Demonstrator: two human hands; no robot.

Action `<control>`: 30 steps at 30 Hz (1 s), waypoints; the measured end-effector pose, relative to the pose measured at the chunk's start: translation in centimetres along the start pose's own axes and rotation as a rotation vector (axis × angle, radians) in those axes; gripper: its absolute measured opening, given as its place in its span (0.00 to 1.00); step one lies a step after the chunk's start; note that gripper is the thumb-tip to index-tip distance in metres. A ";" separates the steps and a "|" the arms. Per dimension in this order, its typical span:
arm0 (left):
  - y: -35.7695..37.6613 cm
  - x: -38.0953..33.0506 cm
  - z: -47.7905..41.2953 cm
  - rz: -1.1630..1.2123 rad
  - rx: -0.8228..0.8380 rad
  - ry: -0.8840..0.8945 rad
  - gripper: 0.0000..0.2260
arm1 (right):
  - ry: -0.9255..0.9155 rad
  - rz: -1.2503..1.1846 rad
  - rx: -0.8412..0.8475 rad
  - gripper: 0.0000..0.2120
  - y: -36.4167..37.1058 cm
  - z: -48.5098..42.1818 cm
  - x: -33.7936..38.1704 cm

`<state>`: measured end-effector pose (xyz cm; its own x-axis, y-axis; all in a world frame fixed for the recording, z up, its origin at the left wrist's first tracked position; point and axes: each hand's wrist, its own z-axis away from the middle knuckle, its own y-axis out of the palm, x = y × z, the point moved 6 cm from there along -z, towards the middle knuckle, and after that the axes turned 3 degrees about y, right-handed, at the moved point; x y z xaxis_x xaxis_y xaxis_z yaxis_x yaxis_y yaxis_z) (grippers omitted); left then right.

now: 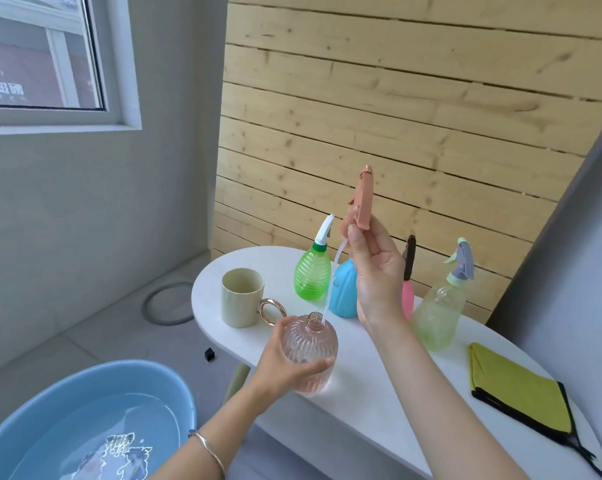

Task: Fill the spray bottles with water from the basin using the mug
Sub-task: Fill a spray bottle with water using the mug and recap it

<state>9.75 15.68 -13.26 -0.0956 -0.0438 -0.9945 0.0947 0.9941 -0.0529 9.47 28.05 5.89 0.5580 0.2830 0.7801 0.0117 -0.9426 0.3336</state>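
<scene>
On white table (361, 410), left hand (282, 367) grips pink bottle (310, 341), right hand (375, 271) holds sprayer (363, 199) above it.

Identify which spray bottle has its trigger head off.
The clear pink ribbed bottle in the left hand: bare neck, its peach trigger head held above by the right hand.

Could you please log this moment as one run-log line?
left hand grips pink bottle on table | right hand holds spray head raised, tube tip at neck | mug on table | basin holds water
</scene>
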 end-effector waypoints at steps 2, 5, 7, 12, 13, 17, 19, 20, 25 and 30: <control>0.0 0.1 0.0 0.004 0.004 -0.004 0.40 | -0.017 0.021 0.017 0.10 0.5 0.2 -0.2; 0.1 0.0 0.0 0.008 0.003 0.006 0.42 | -0.045 0.032 0.020 0.11 0.8 0.3 -0.2; 0.1 -0.1 0.0 0.011 0.004 0.004 0.44 | -0.061 0.031 0.010 0.11 0.8 0.2 -0.2; 0.1 0.0 0.0 0.020 0.009 0.003 0.42 | -0.091 0.023 -0.010 0.13 0.7 0.0 0.2; 0.1 0.0 0.0 0.016 0.009 0.005 0.42 | -0.089 0.023 -0.008 0.12 0.8 0.0 0.2; 0.1 0.0 0.0 0.003 0.006 0.009 0.43 | -0.030 0.054 0.020 0.08 0.9 0.9 -0.7; 0.1 -0.1 0.0 0.005 0.001 0.013 0.44 | -0.012 0.054 0.036 0.08 0.7 1.8 -1.1; 0.1 -0.1 0.0 0.007 0.000 0.014 0.44 | -0.015 0.056 0.046 0.08 0.6 2.2 -1.2; 0.1 0.0 0.0 0.003 -0.001 0.001 0.45 | -0.012 0.052 0.034 0.12 0.1 2.8 -0.3; 0.1 0.0 0.0 -0.014 0.014 -0.005 0.44 | 0.035 0.087 0.015 0.12 -0.5 3.3 -0.2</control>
<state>9.77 15.79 -13.23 -0.0922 -0.0582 -0.9940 0.1076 0.9919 -0.0680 12.11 27.92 3.83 0.5283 0.2054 0.8239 -0.0233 -0.9664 0.2559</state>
